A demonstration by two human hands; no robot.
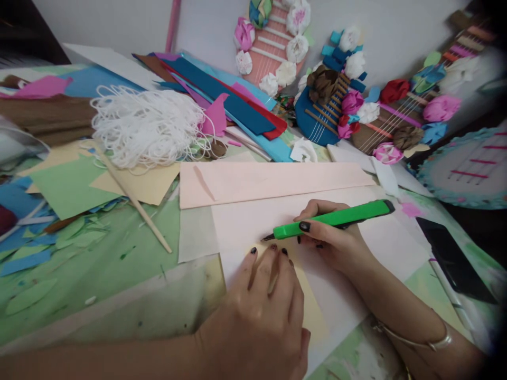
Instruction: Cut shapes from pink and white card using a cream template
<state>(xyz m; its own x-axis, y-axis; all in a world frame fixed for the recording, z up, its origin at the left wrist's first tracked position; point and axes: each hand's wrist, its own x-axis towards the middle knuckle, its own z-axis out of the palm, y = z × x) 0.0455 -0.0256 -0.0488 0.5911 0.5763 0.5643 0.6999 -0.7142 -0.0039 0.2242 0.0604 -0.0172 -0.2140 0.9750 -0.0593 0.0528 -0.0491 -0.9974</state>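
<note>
My right hand (340,244) grips a green utility knife (336,218), thumb on its side, with the dark tip pointing left and down at the paper. Just below that tip, my left hand (263,309) lies with fingers stretched out, pressing on a pale yellow piece of paper (312,301). Part of this piece is hidden under my fingers. Beneath both hands is a larger white sheet (233,224). A folded peach paper strip (277,182) lies across the white sheet's far side.
White cord (146,124) is heaped at the back left, near a wooden stick (138,203) and green paper (73,184). Coloured paper sheets (222,95) are stacked behind. Flower-decorated guitar shapes (317,119) lean at the back. A black phone-like slab (455,258) lies at right.
</note>
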